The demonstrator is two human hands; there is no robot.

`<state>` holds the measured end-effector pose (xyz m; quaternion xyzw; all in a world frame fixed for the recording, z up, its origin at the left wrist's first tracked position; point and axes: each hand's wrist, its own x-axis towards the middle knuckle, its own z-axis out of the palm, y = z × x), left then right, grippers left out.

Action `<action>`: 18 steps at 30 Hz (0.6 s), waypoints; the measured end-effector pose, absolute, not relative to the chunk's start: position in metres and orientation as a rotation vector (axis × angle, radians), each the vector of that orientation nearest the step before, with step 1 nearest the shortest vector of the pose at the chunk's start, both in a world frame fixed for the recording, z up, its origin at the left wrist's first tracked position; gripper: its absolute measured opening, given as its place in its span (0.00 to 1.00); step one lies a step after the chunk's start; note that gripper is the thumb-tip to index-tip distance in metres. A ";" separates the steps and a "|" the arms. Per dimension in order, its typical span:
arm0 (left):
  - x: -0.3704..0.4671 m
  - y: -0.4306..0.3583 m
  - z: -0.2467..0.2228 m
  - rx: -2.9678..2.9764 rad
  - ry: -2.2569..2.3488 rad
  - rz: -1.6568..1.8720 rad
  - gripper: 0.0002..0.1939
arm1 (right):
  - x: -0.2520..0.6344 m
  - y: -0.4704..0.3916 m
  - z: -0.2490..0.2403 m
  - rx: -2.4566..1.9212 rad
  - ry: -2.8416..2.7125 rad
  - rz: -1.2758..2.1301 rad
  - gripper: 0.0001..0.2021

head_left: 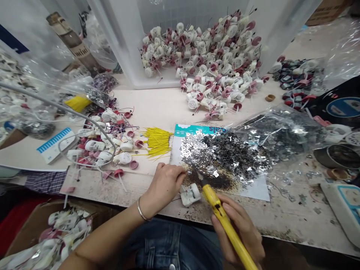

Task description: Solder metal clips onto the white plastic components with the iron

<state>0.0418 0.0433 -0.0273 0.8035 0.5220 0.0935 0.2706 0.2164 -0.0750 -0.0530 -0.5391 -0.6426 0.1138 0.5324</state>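
My right hand (239, 228) is wrapped round a yellow-handled tool (222, 215), likely a soldering iron, whose dark tip points up and left over brown residue (219, 182). My left hand (164, 183), with a bracelet at the wrist, is closed in a pinch just left of the tip; what its fingers hold is too small to make out. Beneath and right of those fingers lies a white plastic part (190, 195) near the table's front edge. Small shiny and dark metal pieces (225, 150) are heaped on a sheet behind the tool. Yellow wires (157, 141) lie left of the sheet.
A translucent bin (123, 48) of white and pink parts lies at the back. More such parts (98, 148) are at the left, with a looped cable above them. A cardboard box (28, 225) stands lower left. At right are a metal tin (337, 155) and a white device (343, 206).
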 end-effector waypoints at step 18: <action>0.057 0.049 -0.026 2.255 1.538 0.105 0.07 | 0.243 -0.077 -0.039 -1.297 -1.736 0.464 0.21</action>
